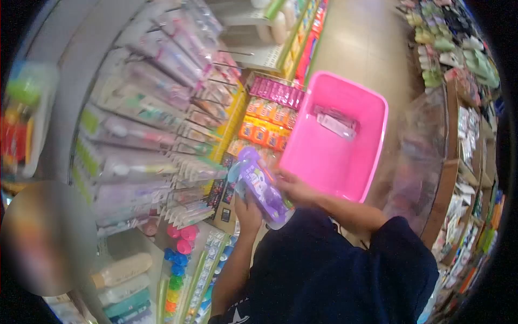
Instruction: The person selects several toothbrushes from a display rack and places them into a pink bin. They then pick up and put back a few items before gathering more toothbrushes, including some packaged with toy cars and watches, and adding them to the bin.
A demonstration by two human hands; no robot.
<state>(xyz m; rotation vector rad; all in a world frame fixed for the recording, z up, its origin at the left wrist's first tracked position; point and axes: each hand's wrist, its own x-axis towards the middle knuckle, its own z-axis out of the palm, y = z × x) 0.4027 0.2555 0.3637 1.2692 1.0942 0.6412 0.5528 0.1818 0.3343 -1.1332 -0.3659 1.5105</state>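
A purple package (263,186) with white lettering, a cartoon picture and a clear rim is held in front of my body; what it contains I cannot make out. My left hand (249,214) is closed around its lower left side. On the right edge of the package, my right hand (295,189) also has its fingers closed, partly hidden behind the wrist. Just beyond my right hand stands a bright pink plastic basket (315,156). A small white and pink package (337,127) lies inside it.
To the left, hanging packs (140,129) fill hooks on a shelf unit. Orange boxes (264,132) and magenta packs (276,92) sit beside the basket. Bottles (124,270) stand at lower left. On the right are crowded shelves (458,189), across a tiled aisle (353,38).
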